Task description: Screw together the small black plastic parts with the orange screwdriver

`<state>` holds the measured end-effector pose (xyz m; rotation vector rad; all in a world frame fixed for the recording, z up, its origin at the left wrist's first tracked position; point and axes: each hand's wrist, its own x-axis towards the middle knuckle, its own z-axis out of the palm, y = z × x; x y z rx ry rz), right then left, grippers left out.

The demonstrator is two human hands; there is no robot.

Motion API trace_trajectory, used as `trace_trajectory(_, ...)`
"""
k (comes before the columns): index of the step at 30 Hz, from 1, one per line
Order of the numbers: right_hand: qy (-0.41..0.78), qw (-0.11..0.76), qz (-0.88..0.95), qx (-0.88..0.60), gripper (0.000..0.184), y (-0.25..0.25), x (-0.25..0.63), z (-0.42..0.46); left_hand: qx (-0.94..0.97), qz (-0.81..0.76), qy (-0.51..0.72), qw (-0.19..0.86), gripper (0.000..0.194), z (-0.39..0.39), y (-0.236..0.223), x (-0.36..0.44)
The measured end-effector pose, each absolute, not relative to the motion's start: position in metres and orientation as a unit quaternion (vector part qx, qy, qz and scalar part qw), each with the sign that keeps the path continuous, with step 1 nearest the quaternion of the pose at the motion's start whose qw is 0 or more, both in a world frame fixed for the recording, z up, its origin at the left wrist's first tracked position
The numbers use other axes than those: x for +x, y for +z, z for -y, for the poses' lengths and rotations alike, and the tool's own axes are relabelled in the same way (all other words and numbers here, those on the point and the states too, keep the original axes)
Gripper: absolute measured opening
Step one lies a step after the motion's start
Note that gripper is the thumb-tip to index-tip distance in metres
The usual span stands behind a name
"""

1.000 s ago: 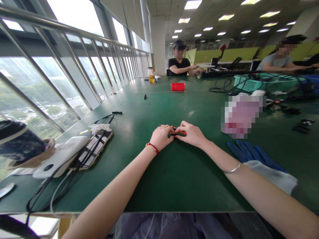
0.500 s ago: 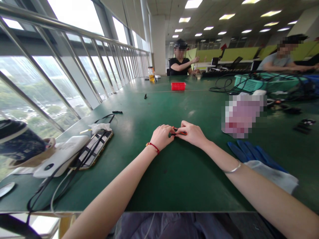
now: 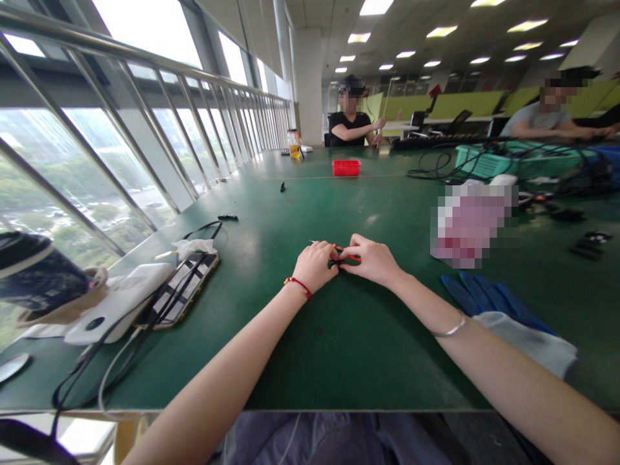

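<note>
Small black-and-orange hand tool (image 3: 356,259), right there between your two hands, low over the dark green tabletop (image 3: 310,361), and you have it from both sides! Your left hand (image 3: 314,263) curls inward, thumb and fingers drawn together on the black end; your right hand (image 3: 372,259) pinches from the other side, fingers bent tight, a strip of orange peeking out beneath them. A thin dark tip (image 3: 311,241) pokes past your left knuckles, and whether it belongs to the tool I cannot tell from up here.

So where do you stand? I'd call it mid-job: the tool is in your grip, both hands are on it, and close fingertip work looks to be under way. What that has achieved, I can't say; your fingers cover the very spot that matters. Not finished, by my reading: the tool isn't set down yet and neither hand is free.

Out ahead, the small red plastic basket (image 3: 346,168) sits well apart from your hands. Off to the left lie a small black piece (image 3: 282,187) and a slim black strip (image 3: 228,218), neither one touched. Over on the right, the blue glove with a pale grey cuff (image 3: 513,326) rests near your forearm, unworn.
</note>
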<state>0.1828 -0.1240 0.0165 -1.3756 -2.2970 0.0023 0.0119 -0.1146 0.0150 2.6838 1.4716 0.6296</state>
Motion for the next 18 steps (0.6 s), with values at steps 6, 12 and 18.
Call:
trace_trajectory(6,-0.023,0.206,0.837,-0.507,0.019,0.018,0.181,0.125,0.861,-0.463,0.209,0.021,0.007,0.114,0.016,0.010)
trace_trajectory(12,-0.074,0.183,0.853,-0.483,0.019,0.021,0.179,0.127,0.868,-0.454,0.201,0.007,0.006,0.113,0.019,0.007)
trace_trajectory(18,-0.130,0.177,0.866,-0.449,0.021,0.026,0.178,0.129,0.878,-0.442,0.177,-0.044,0.006,0.115,0.026,0.003)
